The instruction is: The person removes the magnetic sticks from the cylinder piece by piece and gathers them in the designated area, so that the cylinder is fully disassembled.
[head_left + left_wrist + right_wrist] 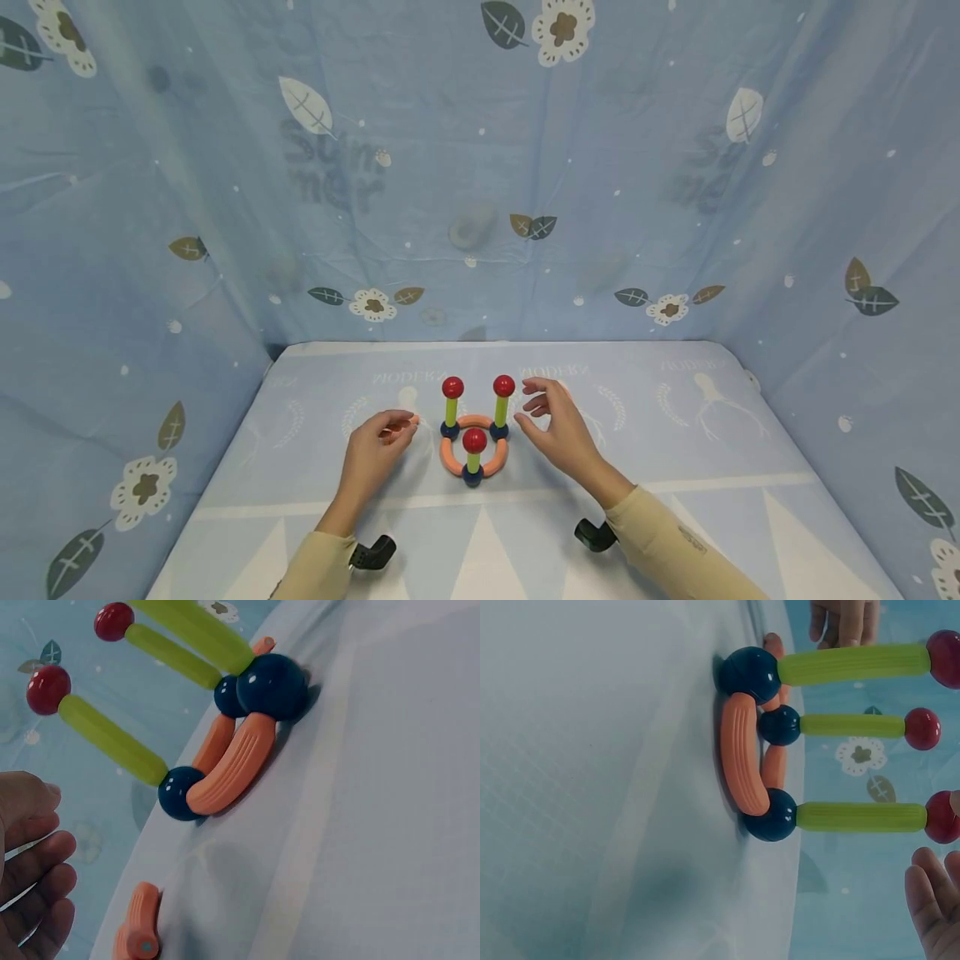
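Note:
A toy frame of sticks and balls stands on the table. Its base is a ring of curved orange pieces (447, 457) joined by navy balls (274, 686). From each navy ball a green stick (859, 816) rises upright, topped by a red ball (474, 440). To the left of the frame my left hand (375, 454) hovers with loosely bent fingers, holding nothing. Beside it, loose orange pieces (142, 922) lie on the table, partly hidden by that hand in the head view. My right hand (558, 429) has its fingers spread close beside the right rear red ball (504, 385).
The table (675, 450) has a pale patterned cloth. Blue printed curtains (480, 167) enclose its back and sides. Black wrist cameras (372, 552) sit at both cuffs.

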A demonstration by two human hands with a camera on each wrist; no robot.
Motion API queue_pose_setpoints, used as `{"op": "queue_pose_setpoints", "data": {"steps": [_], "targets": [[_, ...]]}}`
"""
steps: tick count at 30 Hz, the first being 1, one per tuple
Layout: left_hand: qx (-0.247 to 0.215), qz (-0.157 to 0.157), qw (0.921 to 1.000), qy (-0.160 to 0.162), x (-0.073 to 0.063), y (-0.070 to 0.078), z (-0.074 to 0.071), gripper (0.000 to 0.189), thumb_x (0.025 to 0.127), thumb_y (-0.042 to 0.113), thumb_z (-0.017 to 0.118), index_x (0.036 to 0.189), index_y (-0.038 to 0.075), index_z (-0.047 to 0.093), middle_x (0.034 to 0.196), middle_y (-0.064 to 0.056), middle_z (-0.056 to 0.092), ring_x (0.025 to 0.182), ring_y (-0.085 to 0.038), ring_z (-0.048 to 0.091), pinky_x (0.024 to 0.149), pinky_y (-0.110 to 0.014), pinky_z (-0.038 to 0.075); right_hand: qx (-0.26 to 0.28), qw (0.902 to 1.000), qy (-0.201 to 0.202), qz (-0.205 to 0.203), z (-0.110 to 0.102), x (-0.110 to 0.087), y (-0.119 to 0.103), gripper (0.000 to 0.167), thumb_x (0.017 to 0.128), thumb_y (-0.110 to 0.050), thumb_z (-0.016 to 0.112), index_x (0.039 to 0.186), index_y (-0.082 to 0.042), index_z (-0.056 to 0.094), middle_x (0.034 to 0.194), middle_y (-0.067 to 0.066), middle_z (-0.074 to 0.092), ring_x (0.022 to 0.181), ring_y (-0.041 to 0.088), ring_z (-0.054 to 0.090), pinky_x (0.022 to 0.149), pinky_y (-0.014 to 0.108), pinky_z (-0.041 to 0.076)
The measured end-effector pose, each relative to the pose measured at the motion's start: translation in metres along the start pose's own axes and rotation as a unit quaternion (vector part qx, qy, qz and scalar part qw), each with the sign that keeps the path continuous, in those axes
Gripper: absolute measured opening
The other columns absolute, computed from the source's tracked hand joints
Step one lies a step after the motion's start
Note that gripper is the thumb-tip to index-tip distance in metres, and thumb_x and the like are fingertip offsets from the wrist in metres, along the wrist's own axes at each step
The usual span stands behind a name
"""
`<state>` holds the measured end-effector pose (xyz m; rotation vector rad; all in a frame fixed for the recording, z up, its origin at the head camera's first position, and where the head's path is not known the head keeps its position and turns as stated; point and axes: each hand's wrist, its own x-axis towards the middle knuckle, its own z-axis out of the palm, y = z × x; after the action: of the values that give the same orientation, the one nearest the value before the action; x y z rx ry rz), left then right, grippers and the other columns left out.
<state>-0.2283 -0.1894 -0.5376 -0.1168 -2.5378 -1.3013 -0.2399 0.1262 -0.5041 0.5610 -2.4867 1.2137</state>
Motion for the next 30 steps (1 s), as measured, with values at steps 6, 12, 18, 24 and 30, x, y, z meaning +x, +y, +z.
{"op": "queue_pose_setpoints", "data": {"steps": [6, 12, 18, 24, 30], "targets": [[-0.014, 0.025, 0.9996, -0.008, -0.010, 0.006, 0.007, 0.021, 0.091, 0.016, 0.079, 0.112, 0.011, 0.077, 0.102, 0.005, 0.072, 0.088, -0.011, 0.066, 0.080, -0.036, 0.058, -0.001, 1.0000, 0.000, -0.004, -0.002, -0.008, -0.005, 0.048, 0.088, -0.013, 0.081, 0.129, -0.008, 0.056, 0.114, 0.000, 0.059, 0.094, 0.012, 0.064, 0.082, 0.030, 0.058], [-0.052, 0.044, 0.9969, -0.038, -0.021, 0.016, 0.017, 0.022, 0.090, 0.012, 0.079, 0.112, 0.009, 0.076, 0.101, 0.007, 0.071, 0.092, -0.014, 0.067, 0.083, -0.040, 0.058, 0.018, 0.9994, -0.027, -0.005, -0.002, -0.015, -0.013, 0.043, 0.088, -0.012, 0.081, 0.126, -0.014, 0.061, 0.110, -0.005, 0.063, 0.092, 0.008, 0.063, 0.081, 0.028, 0.057], [-0.102, 0.059, 0.9893, -0.086, -0.030, 0.021, 0.028, 0.030, 0.089, 0.009, 0.080, 0.118, 0.009, 0.074, 0.108, 0.006, 0.072, 0.098, -0.017, 0.068, 0.088, -0.039, 0.057, 0.061, 0.9957, -0.069, -0.010, 0.002, -0.021, -0.023, 0.043, 0.092, -0.014, 0.078, 0.130, -0.011, 0.061, 0.113, -0.005, 0.065, 0.094, 0.009, 0.065, 0.083, 0.029, 0.057], [-0.141, 0.088, 0.9799, -0.110, -0.033, 0.025, 0.038, 0.039, 0.085, 0.010, 0.084, 0.121, 0.018, 0.071, 0.113, 0.007, 0.070, 0.104, -0.021, 0.067, 0.093, -0.042, 0.055, 0.090, 0.9909, -0.099, -0.014, 0.009, -0.025, -0.030, 0.043, 0.095, -0.021, 0.075, 0.134, -0.015, 0.058, 0.122, -0.001, 0.065, 0.091, 0.007, 0.065, 0.082, 0.035, 0.058], [-0.139, 0.102, 0.9814, -0.084, -0.036, 0.035, 0.050, 0.037, 0.081, 0.006, 0.085, 0.115, 0.016, 0.072, 0.111, 0.004, 0.070, 0.102, -0.024, 0.068, 0.090, -0.042, 0.057, 0.098, 0.9882, -0.107, -0.048, 0.018, -0.023, -0.036, 0.048, 0.094, -0.022, 0.076, 0.138, -0.015, 0.058, 0.127, 0.006, 0.062, 0.090, 0.012, 0.063, 0.078, 0.039, 0.059]]}}
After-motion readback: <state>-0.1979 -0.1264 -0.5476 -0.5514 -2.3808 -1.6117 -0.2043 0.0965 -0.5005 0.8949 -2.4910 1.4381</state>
